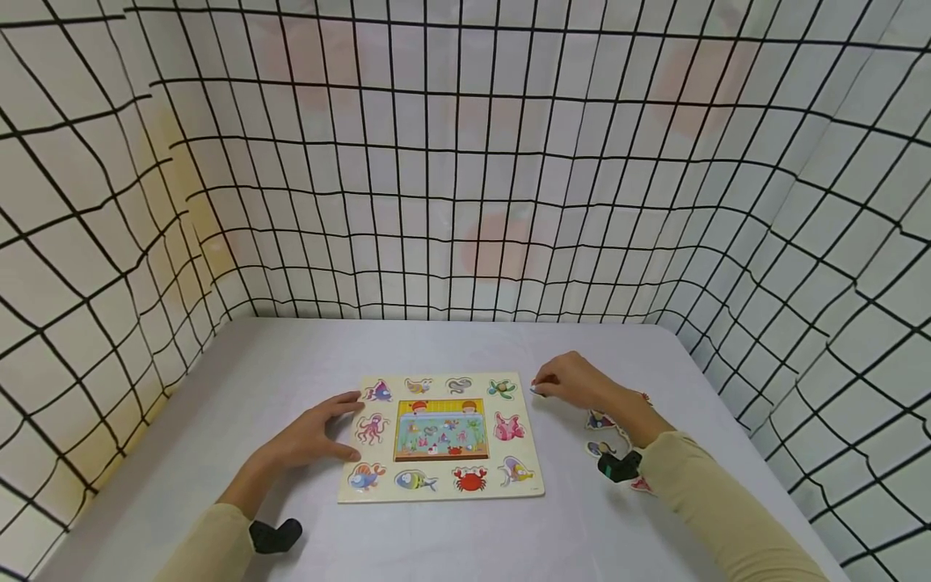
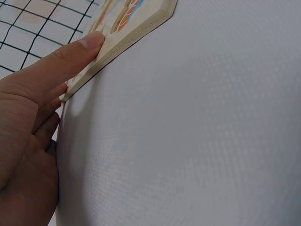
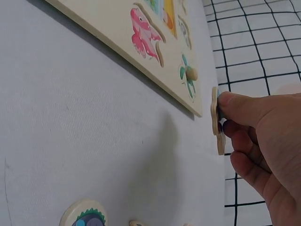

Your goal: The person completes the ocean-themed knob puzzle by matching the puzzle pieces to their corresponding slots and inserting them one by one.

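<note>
A pale wooden puzzle board [image 1: 444, 495] with sea animals around an aquarium picture lies flat on the table. My left hand [image 1: 318, 432] rests at its left edge, thumb on the top face and fingers spread along the side. Just off the board's upper right corner, my right hand [image 1: 575, 381] pinches a thin wooden puzzle piece [image 3: 214, 113], which appears edge-on in the right wrist view; its picture is hidden. Near that corner of the board is a green turtle piece [image 3: 182, 73] with a round wooden knob [image 3: 191, 74].
Several loose puzzle pieces [image 1: 600, 419] lie on the white table [image 1: 407, 541] beneath and beside my right forearm. One rounded piece [image 3: 85, 217] shows a dark figure with a green fringe. Black wire mesh [image 1: 465, 202] surrounds the table at the back and both sides.
</note>
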The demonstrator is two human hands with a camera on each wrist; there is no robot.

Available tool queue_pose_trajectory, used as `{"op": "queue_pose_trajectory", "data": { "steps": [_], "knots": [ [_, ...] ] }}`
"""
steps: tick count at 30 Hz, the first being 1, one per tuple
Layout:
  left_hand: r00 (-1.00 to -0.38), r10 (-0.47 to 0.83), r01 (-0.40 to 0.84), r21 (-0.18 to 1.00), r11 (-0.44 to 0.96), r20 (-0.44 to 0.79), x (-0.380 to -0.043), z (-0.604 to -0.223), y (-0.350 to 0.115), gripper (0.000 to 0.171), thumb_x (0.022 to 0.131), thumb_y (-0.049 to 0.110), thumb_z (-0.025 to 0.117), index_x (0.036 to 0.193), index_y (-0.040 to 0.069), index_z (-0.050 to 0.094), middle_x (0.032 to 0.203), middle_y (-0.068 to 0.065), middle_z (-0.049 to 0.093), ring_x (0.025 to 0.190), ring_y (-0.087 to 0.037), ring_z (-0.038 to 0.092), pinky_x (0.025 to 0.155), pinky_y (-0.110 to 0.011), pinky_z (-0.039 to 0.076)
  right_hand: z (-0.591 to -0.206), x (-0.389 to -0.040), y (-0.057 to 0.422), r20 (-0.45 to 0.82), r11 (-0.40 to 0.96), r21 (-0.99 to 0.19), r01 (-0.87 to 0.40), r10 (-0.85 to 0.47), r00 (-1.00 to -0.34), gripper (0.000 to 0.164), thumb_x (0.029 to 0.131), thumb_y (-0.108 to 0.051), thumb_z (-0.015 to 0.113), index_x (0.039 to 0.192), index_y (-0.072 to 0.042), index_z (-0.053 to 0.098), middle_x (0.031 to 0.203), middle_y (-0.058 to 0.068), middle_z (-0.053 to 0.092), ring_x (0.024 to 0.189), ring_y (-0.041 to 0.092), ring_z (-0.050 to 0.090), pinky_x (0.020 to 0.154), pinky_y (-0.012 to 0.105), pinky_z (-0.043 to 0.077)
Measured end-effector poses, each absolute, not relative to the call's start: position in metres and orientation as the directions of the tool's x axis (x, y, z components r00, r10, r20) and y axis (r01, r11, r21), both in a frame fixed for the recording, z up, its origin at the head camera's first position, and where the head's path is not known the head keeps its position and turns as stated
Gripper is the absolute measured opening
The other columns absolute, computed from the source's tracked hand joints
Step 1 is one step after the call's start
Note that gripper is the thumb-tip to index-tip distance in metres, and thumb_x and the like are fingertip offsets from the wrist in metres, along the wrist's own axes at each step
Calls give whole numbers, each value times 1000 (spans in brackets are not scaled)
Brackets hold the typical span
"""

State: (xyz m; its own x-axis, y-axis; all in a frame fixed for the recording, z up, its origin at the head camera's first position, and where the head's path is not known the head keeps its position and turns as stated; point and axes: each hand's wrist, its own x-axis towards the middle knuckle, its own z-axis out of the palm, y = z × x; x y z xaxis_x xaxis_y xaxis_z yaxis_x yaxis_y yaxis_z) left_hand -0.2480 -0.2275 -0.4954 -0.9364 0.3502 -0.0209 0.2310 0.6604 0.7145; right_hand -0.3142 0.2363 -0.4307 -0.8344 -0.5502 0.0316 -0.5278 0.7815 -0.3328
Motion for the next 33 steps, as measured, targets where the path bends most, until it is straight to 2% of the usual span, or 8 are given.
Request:
{"op": "queue_pose_trajectory", "data": {
  "steps": [9, 23, 33],
  "knots": [
    [-935, 354, 222, 724, 653, -33, -248, -492, -227, 89, 59, 49, 83, 135, 18, 49, 149, 3, 28, 137, -32, 17, 104, -60, 16, -431, -312, 225, 23, 771, -335, -541, -568, -823, 12, 87, -25, 66, 91, -17, 74, 75, -17, 61, 66, 6, 53, 58, 24, 48],
    [-933, 359, 228, 718, 658, -33, -248, -493, -226, 90, 59, 50, 83, 136, 18, 49, 149, 1, 28, 137, -32, 17, 104, -60, 17, -427, -303, 191, -16, 748, -321, -581, -618, -786, 13, 86, -30, 68, 92, -20, 74, 76, -18, 60, 69, 8, 53, 62, 22, 47],
    [-939, 341, 208, 715, 667, -46, -249, -493, -226, 92, 56, 50, 84, 135, 19, 49, 149, 2, 28, 137, -32, 16, 104, -60, 18, -430, -300, 165, 20, 686, -297, -664, -691, -723, 15, 86, -30, 67, 92, -18, 74, 75, -18, 60, 67, 5, 52, 62, 20, 47]
  ]
}}
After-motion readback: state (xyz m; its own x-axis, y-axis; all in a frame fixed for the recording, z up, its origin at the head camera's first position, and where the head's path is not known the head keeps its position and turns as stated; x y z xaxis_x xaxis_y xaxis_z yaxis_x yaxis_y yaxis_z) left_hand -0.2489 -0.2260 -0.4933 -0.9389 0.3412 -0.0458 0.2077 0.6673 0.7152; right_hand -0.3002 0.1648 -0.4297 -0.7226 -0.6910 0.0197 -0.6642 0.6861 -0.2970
